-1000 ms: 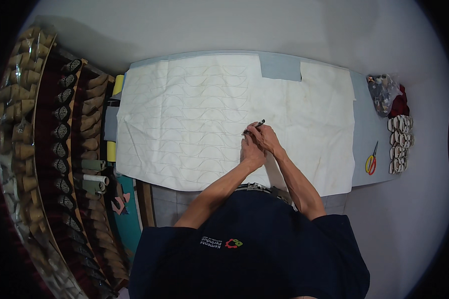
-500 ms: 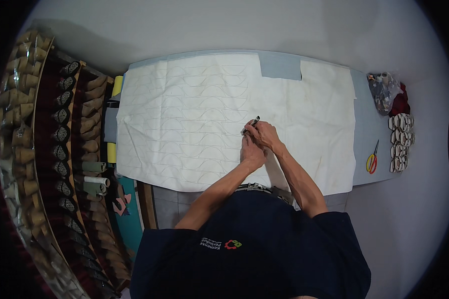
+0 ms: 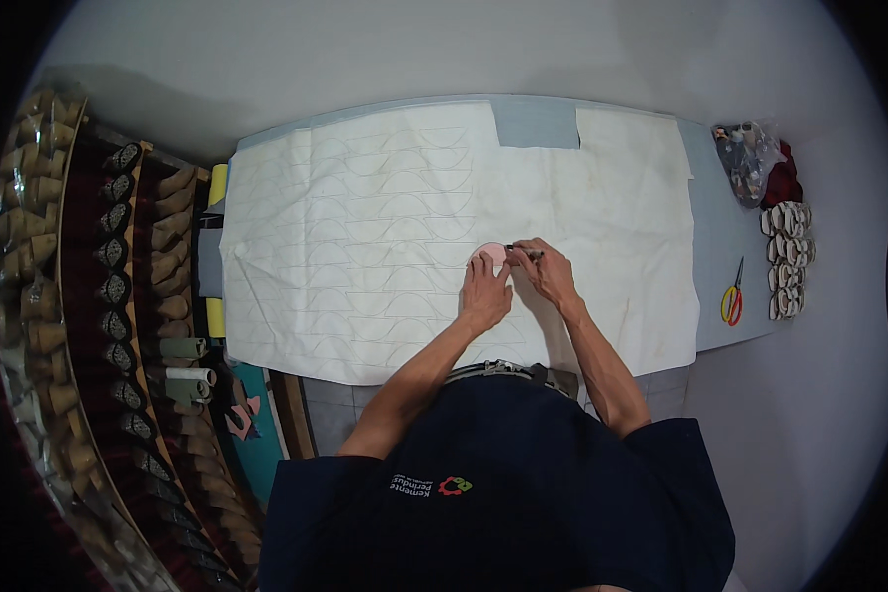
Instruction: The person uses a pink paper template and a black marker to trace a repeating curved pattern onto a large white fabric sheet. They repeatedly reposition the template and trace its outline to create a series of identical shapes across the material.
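A large white sheet (image 3: 622,247) covers most of the table and carries rows of thin curved outlines on its left part. On it lies a pink rounded template (image 3: 487,254), partly hidden by my left hand (image 3: 485,296), whose stretched fingers press it flat. My right hand (image 3: 551,271) is closed round a dark marker pen (image 3: 528,253) with a paler section. The pen's end near the template sits at the pink piece's right edge; whether it touches the sheet I cannot tell.
Orange-and-yellow-handled scissors (image 3: 731,304) lie at the right, beside stacked pale pieces (image 3: 787,261) and a clear plastic bag (image 3: 748,163). Shelves of shoe lasts (image 3: 173,232) and dark patterned shoes (image 3: 115,252) stand at the left. A grey-blue sheet (image 3: 538,122) shows behind the white one.
My hands have spread apart, and the pink template now shows under my left fingers. The right hand has shifted right with the pen, which has turned. The whole view has shifted slightly.
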The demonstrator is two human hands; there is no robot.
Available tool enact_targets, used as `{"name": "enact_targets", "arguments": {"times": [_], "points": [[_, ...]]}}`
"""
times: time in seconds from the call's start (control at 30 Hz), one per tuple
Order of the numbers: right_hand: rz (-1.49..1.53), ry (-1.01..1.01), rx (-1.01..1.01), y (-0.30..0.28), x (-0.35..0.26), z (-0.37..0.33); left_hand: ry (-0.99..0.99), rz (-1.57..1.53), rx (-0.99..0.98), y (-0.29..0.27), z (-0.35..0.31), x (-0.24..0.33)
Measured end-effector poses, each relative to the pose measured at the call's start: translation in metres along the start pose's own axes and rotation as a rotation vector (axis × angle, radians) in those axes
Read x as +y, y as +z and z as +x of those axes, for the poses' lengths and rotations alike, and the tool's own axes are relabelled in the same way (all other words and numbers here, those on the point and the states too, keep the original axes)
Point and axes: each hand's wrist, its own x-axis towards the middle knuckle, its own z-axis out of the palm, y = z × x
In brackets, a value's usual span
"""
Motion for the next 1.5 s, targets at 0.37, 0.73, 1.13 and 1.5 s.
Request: {"name": "enact_targets", "arguments": {"times": [0.37,0.73,1.13,1.5], "points": [[0.330,0.399,0.009,0.002,-0.018,-0.043,0.172,-0.299,-0.424,-0.042,0.082,-0.070],[0.570,0.220,-0.072,0.070,-0.001,-0.020,0.137,-0.413,-0.649,-0.031,0.117,-0.082],[0.049,0.255,0.002,0.018,0.013,-0.012,0.231,-0.379,-0.631,-0.049,0.113,-0.070],[0.070,0.331,0.142,0.018,0.033,-0.029,0.075,-0.289,0.099,-0.015,-0.003,-0.023]]}}
